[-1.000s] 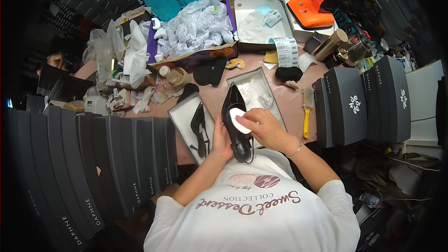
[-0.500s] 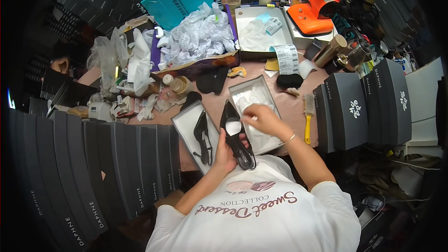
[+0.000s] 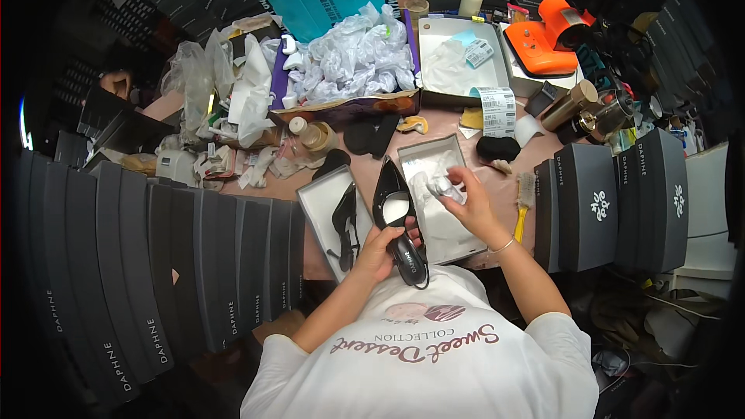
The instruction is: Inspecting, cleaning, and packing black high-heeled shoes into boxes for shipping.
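Note:
My left hand [image 3: 378,253] is closed round the middle of a pointed black slingback shoe [image 3: 405,254], toe pointing away from me. Something white [image 3: 396,206] shows in the opening of the shoe's front part. Over the open box on the right, my right hand [image 3: 475,208] pinches a crumpled piece of white tissue paper [image 3: 442,185]. Below it, more white paper lines that grey-rimmed shoe box [image 3: 471,247]. The matching black shoe [image 3: 344,219] lies on its side in the other open box half [image 3: 317,203], just left of my left hand.
Grey shoe boxes stand in rows at the left [image 3: 213,264] and right [image 3: 582,209]. Farther back sit a carton of crumpled white paper [image 3: 349,62], a label strip [image 3: 498,112] and an orange device [image 3: 543,45]. A yellow-handled brush [image 3: 523,206] lies right of the open box.
My right hand has moved right, away from the shoe, and the crumpled white paper now shows clearly in its fingers. My left hand still holds the shoe. The whole view has shifted slightly.

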Demonstrator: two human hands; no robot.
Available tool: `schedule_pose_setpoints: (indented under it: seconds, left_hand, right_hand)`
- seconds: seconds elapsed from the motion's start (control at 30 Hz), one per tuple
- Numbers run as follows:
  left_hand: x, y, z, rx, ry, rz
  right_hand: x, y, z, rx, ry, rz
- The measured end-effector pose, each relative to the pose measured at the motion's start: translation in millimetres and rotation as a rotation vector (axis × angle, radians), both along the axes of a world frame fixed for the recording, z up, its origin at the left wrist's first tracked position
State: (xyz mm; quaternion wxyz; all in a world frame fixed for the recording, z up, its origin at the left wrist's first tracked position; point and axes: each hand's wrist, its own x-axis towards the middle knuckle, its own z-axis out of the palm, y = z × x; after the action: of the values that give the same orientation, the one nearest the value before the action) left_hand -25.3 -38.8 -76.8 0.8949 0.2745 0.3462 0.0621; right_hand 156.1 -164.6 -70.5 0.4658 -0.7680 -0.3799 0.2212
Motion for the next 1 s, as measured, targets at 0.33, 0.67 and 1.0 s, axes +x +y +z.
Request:
schedule_pose_setpoints:
  seconds: [0.33,0.67,1.0]
  left_hand:
    - [-7,-5,-2,-0.045,-0.056,-0.142]
    - [4,-30,13,0.088,-0.164,-0.186]
    - [-63,51,-84,1.496,0.662,0.105]
  right_hand:
    - [-34,3,2,0.051,-0.343,0.469]
    - [-22,5,9,0.124,0.153,0.074]
    - [33,-11,-55,-0.212,-0.058,0.156]
